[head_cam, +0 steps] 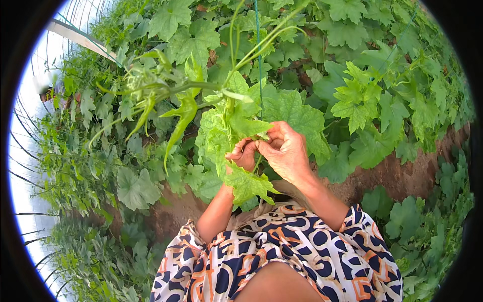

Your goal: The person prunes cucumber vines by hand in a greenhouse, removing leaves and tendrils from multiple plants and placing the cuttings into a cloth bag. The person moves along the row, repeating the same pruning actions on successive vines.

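A climbing vine [200, 86], its lobed leaves and curling tendrils bright green, rises in front of me beside a green support string [259, 56]. My left hand [243, 154] and my right hand [286, 151] meet low on this vine, thumbs and fingertips pinched close together. A small pale green part [264, 136] of the plant shows at my right fingertips. One broad leaf [249, 122] overhangs the fingers and partly hides what they grip. Another leaf [251, 183] lies across my left wrist. A pale cut-looking stem stub [237, 96] sticks out above the hands.
Dense leafy vines [347, 83] fill the far side and both flanks. Brown soil [396, 177] shows between the rows. At left stand a pale beam [81, 39] and curved hoops against bright sheeting [28, 151]. Another thin string [402, 37] slants at the upper right.
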{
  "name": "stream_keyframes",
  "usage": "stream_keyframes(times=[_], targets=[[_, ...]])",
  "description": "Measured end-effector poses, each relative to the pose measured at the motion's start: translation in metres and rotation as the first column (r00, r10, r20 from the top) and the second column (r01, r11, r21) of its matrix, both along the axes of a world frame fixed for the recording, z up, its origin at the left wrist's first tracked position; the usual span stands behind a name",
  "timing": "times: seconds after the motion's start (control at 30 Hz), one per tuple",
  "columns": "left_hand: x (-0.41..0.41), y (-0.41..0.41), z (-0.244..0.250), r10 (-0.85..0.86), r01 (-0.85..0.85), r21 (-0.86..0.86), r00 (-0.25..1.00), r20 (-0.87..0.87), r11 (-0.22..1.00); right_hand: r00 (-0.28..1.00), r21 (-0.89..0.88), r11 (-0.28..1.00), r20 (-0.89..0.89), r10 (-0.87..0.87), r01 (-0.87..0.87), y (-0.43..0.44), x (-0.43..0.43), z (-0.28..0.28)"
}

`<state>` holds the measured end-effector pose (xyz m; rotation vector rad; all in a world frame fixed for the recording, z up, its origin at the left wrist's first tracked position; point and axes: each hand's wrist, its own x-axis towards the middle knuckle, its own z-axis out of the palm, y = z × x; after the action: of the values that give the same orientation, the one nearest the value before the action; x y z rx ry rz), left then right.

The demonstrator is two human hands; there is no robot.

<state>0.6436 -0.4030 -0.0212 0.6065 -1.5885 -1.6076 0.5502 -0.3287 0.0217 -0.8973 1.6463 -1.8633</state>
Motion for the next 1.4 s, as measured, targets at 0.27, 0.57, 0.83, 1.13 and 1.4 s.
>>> stream_keyframes(times=[0.27,0.57,0.83,1.13,1.4], targets=[[0.007,0.008,0.022,-0.082,0.093,0.112,0.992,-0.1,0.989,0.82,-0.052,0.97,0.524,0.229,-0.238,0.009,-0.009,0.009],[0.012,0.01,0.013,-0.174,0.171,-0.043,0.983,-0.065,0.984,0.755,-0.003,0.948,0.604,0.256,-0.319,0.026,-0.016,0.005],[-0.002,0.025,0.027,-0.024,0.023,0.028,0.999,0.047,0.999,0.94,-0.035,0.978,0.271,0.205,-0.203,0.028,-0.016,0.006],[-0.008,0.019,0.029,0.52,-0.184,-0.868,0.849,0.097,0.461,0.703,-0.242,0.953,0.71,0.044,0.185,0.067,-0.036,-0.013],[-0.011,0.017,0.024,0.4,-0.091,-0.866,0.907,0.132,0.492,0.991,0.128,0.983,0.045,0.125,-0.13,0.09,0.011,-0.015]])
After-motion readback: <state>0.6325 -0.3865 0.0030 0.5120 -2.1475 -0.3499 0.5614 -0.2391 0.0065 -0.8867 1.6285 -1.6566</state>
